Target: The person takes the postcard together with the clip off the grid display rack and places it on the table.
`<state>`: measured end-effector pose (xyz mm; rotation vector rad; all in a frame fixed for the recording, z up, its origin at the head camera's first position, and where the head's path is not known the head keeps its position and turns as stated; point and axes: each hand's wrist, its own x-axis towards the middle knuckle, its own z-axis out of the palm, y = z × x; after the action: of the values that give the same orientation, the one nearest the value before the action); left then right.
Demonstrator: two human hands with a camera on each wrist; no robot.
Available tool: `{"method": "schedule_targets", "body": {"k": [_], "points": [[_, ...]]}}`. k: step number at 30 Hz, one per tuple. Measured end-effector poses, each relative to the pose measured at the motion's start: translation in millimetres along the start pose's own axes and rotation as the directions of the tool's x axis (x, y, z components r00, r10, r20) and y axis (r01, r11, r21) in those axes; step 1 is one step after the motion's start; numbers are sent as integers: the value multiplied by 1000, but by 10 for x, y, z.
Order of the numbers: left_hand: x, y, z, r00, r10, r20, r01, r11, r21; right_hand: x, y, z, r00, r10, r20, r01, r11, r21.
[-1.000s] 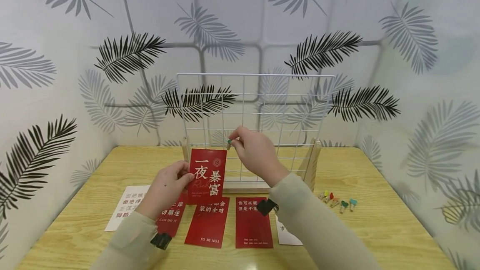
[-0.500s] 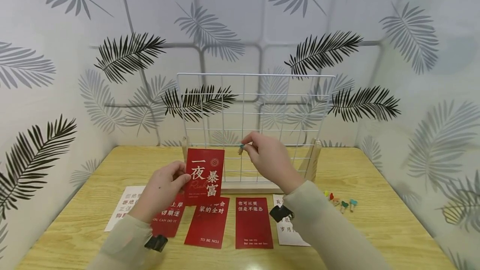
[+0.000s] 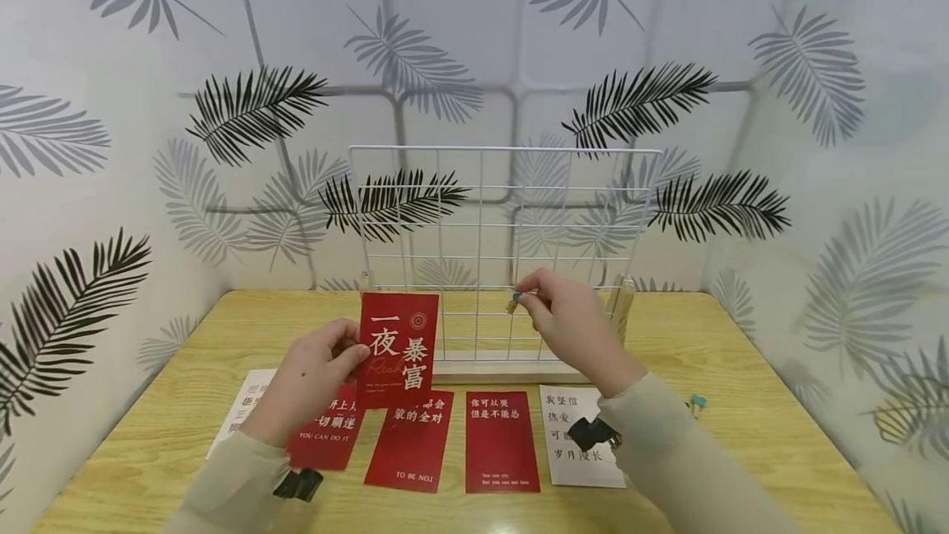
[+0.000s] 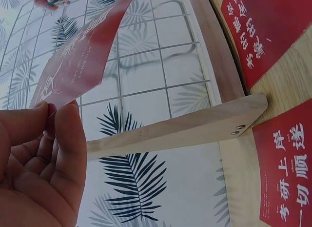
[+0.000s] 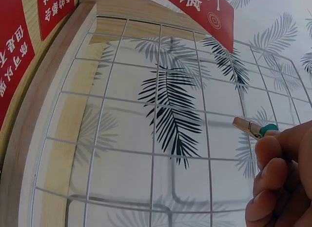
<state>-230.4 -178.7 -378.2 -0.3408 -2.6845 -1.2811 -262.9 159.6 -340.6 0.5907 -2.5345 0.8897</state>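
My left hand [image 3: 320,369] pinches a red card [image 3: 399,350] with white lettering by its left edge, upright in front of the grid's lower left. In the left wrist view, thumb and fingers squeeze the edge of this red card [image 4: 80,56]. Between thumb and forefinger, my right hand [image 3: 574,324] holds a small wooden clothespin [image 3: 514,302] with a teal top, close before the lower right of the white wire grid [image 3: 480,225]. The right wrist view shows the wooden jaws of the clothespin [image 5: 249,128] pointing away from the fingers.
The grid stands on a wooden base [image 3: 504,369]. Along the table's front lie a red card [image 3: 502,443], another red card [image 3: 411,452], a partly covered red card [image 3: 326,439], a white card [image 3: 582,468] and a partly hidden white card [image 3: 245,410]. Another clothespin [image 3: 697,404] lies at right.
My right hand has moved right and slightly down with the clothespin, away from the held card. My left hand has shifted slightly left with the card. The right arm now hides most loose clothespins.
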Motion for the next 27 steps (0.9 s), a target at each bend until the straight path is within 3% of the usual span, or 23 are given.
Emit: {"method": "schedule_targets", "body": {"k": [14,21,27], "points": [[-81,-32,-188,1000,15,-14,-15,1000,20,-220,302,-199,997,64,-33,-65,997,-38],[-77,-80,-299,996,69,-52,-68,997,21,-305,442,-247,994,106,-31,-108,993,-57],[-75,-82,-367,994,68,-81,-66,998,22,-380,540,-276,993,119,-28,-120,992,-39]]}}
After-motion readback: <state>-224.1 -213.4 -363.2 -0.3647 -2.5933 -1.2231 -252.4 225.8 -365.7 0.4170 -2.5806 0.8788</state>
